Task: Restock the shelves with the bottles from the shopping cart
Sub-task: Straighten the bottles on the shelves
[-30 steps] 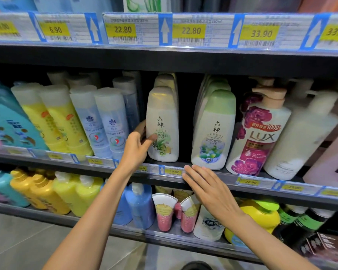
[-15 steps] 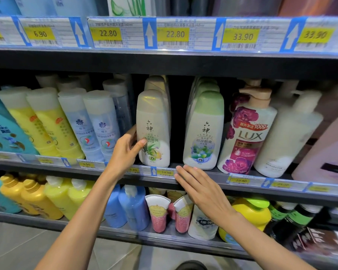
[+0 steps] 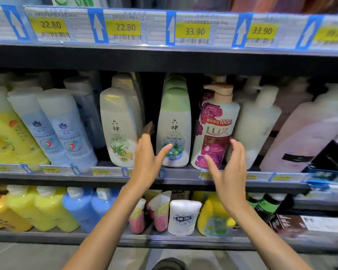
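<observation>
As seen from the head view, both hands are raised in front of the middle shelf (image 3: 176, 179) of a store rack, and neither is seen to hold anything. The left hand (image 3: 147, 157) is spread wide, its thumb laid against the lower label of the green-capped bottle (image 3: 174, 125) and its fingers reaching into the dark gap between that bottle and the white-capped bottle (image 3: 120, 125) to the left; whether the fingers touch either bottle cannot be told. The right hand (image 3: 229, 168) is opened wide in a loose cup in front of the LUX pump bottle (image 3: 216, 123), thumb before the bottle's lower label and fingers near its right edge; contact cannot be confirmed, as the hand is blurred. All three bottles are standing upright at the front of the middle shelf, side by side, with further bottles lined up behind them. To the left, blue-labelled clear bottles (image 3: 64, 129) and yellow bottles (image 3: 10, 133) are noted on the same shelf; to the right, a white pump bottle (image 3: 260, 121) and a pale pink bottle (image 3: 304, 133). Price tags (image 3: 125, 27) reading 22.80 and 33.90 are fixed along the upper shelf edge. On the lower shelf (image 3: 105, 237), yellow and blue pump bottles and small pink tubes are recorded. The shopping cart is not seen.
</observation>
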Demonstrator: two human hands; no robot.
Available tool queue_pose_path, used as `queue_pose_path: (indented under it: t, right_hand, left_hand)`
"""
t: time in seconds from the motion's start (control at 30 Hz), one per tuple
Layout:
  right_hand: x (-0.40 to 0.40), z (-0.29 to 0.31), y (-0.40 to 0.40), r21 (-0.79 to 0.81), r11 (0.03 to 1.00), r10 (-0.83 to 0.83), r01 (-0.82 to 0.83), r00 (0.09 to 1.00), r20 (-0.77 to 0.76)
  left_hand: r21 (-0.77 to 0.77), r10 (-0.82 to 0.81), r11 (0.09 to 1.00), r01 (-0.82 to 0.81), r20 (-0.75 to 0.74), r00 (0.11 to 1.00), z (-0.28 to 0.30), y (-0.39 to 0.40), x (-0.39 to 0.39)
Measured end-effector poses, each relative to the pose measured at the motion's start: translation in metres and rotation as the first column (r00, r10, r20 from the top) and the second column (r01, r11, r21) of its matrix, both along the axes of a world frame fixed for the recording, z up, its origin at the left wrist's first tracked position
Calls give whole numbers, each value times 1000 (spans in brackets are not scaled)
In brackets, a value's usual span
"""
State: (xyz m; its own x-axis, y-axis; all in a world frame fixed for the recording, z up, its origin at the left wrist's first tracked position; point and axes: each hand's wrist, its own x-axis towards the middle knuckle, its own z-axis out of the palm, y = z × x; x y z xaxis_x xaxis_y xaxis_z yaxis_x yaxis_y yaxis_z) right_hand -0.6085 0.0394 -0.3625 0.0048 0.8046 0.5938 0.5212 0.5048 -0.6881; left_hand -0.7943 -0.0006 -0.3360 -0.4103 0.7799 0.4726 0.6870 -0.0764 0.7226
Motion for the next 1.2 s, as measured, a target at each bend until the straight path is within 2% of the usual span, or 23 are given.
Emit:
queue_pose_path:
  t: [0.07, 0.17, 0.27, 0.4, 0.7, 0.87, 1.03, 1.13, 1.2]
  right_hand:
    - [-6, 5, 8, -113, 994, 2, -6, 999, -39]
    - [-15, 8, 22, -285, 957, -60, 50, 998, -29]
    - [-19, 12, 33, -381, 919, -121, 107, 993, -14]
    - [-9, 16, 42, -373, 926, -55, 50, 998, -3]
    - [9, 21, 47, -388, 920, 98, -63, 993, 70]
    - [12, 23, 46, -416, 904, 143, -103, 987, 66]
    - [12, 22, 44, -427, 897, 149, -117, 988, 40]
    - [12, 21, 42, -446, 889, 162, -107, 983, 88]
    - [18, 21, 32, -418, 901, 182, -118, 976, 116]
  left_hand:
    - [-42, -2, 999, 5, 59, 998, 2, 12, 1]
    - [-83, -103, 990, 113, 118, 988, 5, 23, -6]
    - [-147, -160, 972, 183, 158, 974, 3, 26, -13]
    - [-184, -82, 977, 108, 147, 986, -1, 23, -11]
    - [-213, -52, 974, 84, 152, 987, 2, 18, -12]
    - [-221, -75, 969, 108, 152, 986, 0, 17, -11]
    - [-224, -37, 973, 59, 103, 994, -2, 17, -12]
    - [-228, -49, 971, 77, 127, 991, 2, 15, -9]
    - [-206, -2, 979, 10, 39, 999, 4, 6, 1]
